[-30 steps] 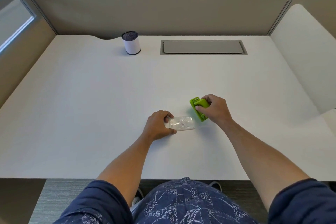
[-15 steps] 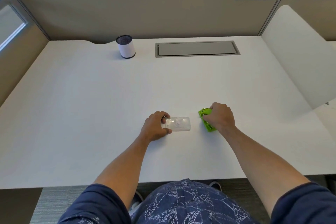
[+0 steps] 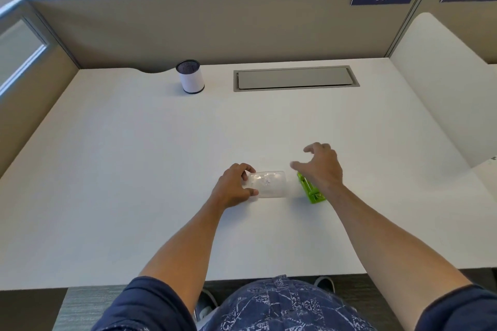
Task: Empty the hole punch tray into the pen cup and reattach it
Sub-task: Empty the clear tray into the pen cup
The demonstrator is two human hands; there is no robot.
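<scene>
A clear plastic tray [image 3: 269, 184] with a few paper bits inside lies flat on the white desk [image 3: 134, 169]. My left hand [image 3: 234, 188] grips its left end. Just to its right lies the green hole punch [image 3: 312, 191] on the desk. My right hand [image 3: 320, 165] hovers above the punch with fingers spread, holding nothing. The pen cup [image 3: 190, 76], white with a dark mesh rim, stands at the back left of the desk, far from both hands.
A grey cable hatch [image 3: 295, 78] is set into the desk at the back. Beige partition walls [image 3: 215, 29] close off the back and left; a white curved divider [image 3: 443, 83] stands at the right.
My right hand has let go of the green punch, which now lies on the desk, and has lifted with fingers spread. My left hand keeps its grip on the tray.
</scene>
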